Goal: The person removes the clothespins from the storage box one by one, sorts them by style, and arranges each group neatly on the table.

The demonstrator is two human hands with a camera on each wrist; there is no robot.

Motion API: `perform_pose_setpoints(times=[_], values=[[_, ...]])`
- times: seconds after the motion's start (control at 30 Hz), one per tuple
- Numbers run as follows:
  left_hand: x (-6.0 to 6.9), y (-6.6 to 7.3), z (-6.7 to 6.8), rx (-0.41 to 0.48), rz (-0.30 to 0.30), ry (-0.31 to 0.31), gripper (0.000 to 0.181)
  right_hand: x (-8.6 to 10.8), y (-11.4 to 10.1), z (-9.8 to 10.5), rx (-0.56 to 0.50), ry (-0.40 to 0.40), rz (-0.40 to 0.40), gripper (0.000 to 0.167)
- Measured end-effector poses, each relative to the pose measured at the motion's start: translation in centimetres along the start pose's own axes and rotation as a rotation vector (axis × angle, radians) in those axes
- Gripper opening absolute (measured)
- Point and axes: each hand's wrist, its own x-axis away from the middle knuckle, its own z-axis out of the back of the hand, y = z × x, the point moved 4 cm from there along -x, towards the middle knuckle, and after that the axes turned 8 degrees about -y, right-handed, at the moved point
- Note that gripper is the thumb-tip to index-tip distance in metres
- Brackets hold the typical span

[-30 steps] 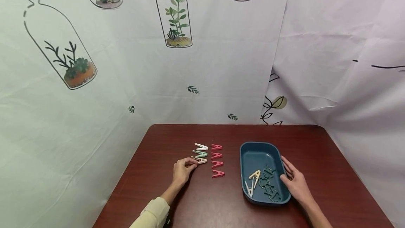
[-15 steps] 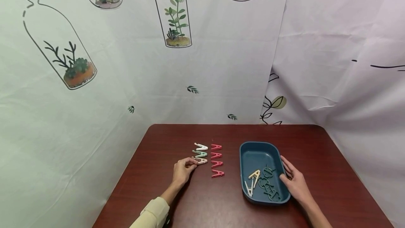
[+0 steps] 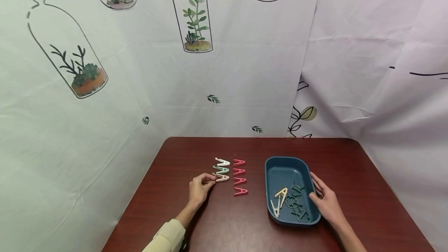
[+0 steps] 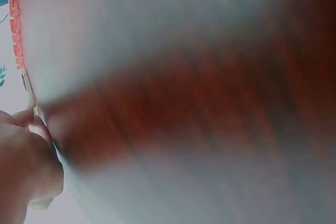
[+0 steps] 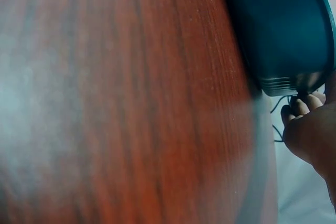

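My left hand (image 3: 199, 189) pinches the left end of a pale pinkish clothespin (image 3: 223, 178) with thumb and fingertips. This clothespin lies nearest me in a column, below a mint green clothespin (image 3: 221, 170) and a white clothespin (image 3: 223, 162). To their right runs a column of several red clothespins (image 3: 240, 171). My right hand (image 3: 328, 201) grips the right side of a blue tray (image 3: 284, 170), thumb at the rim and fingers along the outer wall. In the tray lie a yellow clothespin (image 3: 284, 193), a white clothespin (image 3: 275, 208) and several dark green ring-shaped pieces (image 3: 296, 203).
Everything stands on a dark red-brown wooden table (image 3: 245, 228). A pale cloth backdrop (image 3: 227, 73) printed with plants hangs behind it and at both sides. In the right wrist view the tray's outer wall (image 5: 286, 30) rises beside the tabletop (image 5: 131, 103).
My left hand has shifted slightly left along the pinkish clothespin, which stays in its place. My right hand and the tray have hardly moved.
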Motion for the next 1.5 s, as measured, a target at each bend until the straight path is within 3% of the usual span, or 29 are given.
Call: perform_pose_setpoints(times=[0.2,0.3,0.57,0.93,1.2,1.43,1.5], values=[[-0.2,0.2,0.9,-0.012,0.055,0.147,0.013,0.0,0.1,0.0,0.006,0.006,0.014,0.071],[-0.6,0.8,1.1,0.023,0.079,0.190,0.013,0.0,0.1,0.0,0.005,0.005,0.018,0.071],[-1.7,3.5,0.2,0.236,0.068,0.189,0.027,0.0,0.1,0.0,0.003,0.007,0.021,0.070],[-2.2,9.1,-2.7,0.388,0.017,0.078,0.046,0.1,0.1,-0.1,-0.021,0.013,0.051,0.069],[-1.5,13.5,-7.0,0.532,0.007,-0.054,0.064,0.2,0.0,-0.2,-0.039,0.014,0.103,0.068],[0.0,16.6,-11.0,0.533,0.012,-0.145,0.064,0.2,-0.2,-0.2,-0.045,0.016,0.113,0.068],[0.5,17.1,-12.0,0.536,0.046,-0.176,0.066,0.2,-0.2,-0.2,-0.046,0.019,0.114,0.068]])
